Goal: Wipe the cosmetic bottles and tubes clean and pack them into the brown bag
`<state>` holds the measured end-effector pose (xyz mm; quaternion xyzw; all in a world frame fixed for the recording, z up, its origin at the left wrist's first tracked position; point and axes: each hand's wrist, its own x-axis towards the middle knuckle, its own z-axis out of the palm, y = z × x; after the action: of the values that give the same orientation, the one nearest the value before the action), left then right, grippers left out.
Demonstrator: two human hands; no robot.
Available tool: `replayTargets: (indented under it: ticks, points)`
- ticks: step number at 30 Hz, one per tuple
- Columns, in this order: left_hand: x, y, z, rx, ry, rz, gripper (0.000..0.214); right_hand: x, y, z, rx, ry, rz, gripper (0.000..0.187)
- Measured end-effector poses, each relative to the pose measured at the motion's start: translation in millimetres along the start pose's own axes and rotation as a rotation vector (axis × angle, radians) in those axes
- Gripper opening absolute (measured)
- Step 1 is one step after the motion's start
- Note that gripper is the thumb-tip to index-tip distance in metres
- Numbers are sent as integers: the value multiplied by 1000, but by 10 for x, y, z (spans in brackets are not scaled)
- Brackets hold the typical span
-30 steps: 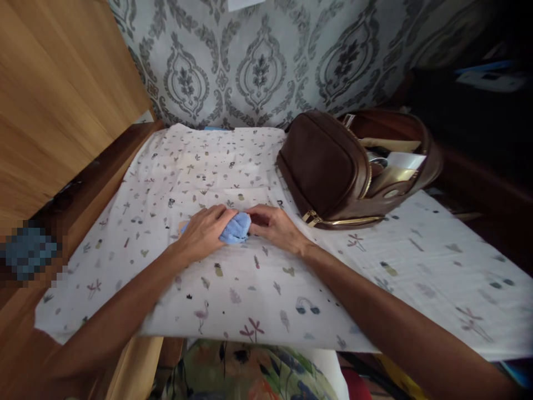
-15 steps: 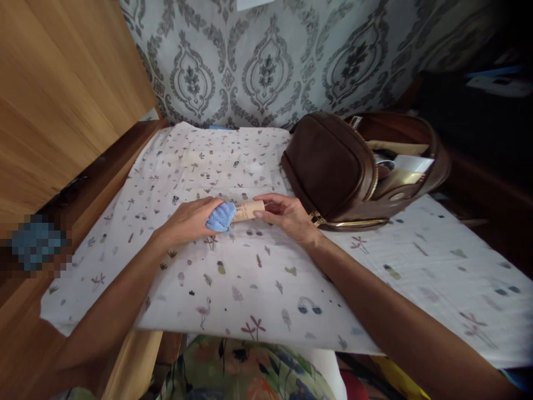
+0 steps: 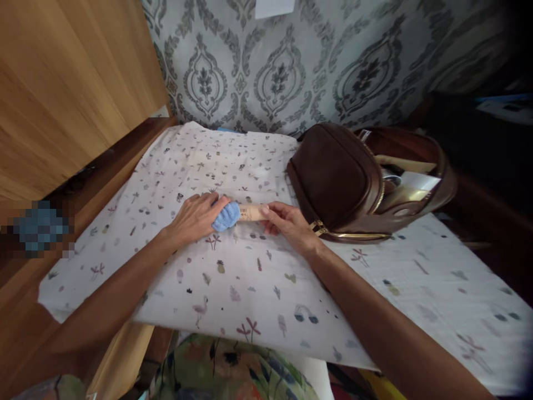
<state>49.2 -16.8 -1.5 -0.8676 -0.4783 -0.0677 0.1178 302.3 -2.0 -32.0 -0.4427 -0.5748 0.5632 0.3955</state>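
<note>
My left hand (image 3: pixel 201 218) is closed around a bunched blue cloth (image 3: pixel 226 216), which presses against one end of a beige tube (image 3: pixel 250 212) with small dark print. Thumb and fingers of my right hand (image 3: pixel 287 223) pinch the tube's other end. The tube lies level between both hands, just over the patterned white cloth (image 3: pixel 237 278) that covers the table. Part of the blue cloth is hidden under my left fingers.
A brown leather bag (image 3: pixel 333 172) lies at the right, unzipped, with several items inside. Wooden panels (image 3: pixel 75 94) border the left side. Behind stands a wall with grey ornamental wallpaper (image 3: pixel 275 78). A pixelated blue patch (image 3: pixel 40 226) is at far left.
My right thumb now lies over the tube's end, where the fingertips held its edge before. The blue cloth has turned slightly in my left hand. The view has shifted a little.
</note>
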Motion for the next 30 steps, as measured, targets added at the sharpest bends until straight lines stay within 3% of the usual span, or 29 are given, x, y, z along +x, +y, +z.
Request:
replayTargets:
  ticks: [10, 15, 22, 30]
  points:
    - [-7, -86, 88, -203, -34, -57, 35, 0, 42, -57, -10, -43, -240, 50]
    - [-14, -91, 120, -219, -8, -53, 35, 2, 53, -82, -35, -16, -208, 76]
    - [-24, -112, 130, -286, -4, -47, 38, 64, 131, -114, -46, 62, -155, 84]
    - [-26, -144, 99, -348, 15, -57, 38, 65, 161, -127, -48, 127, -221, 56]
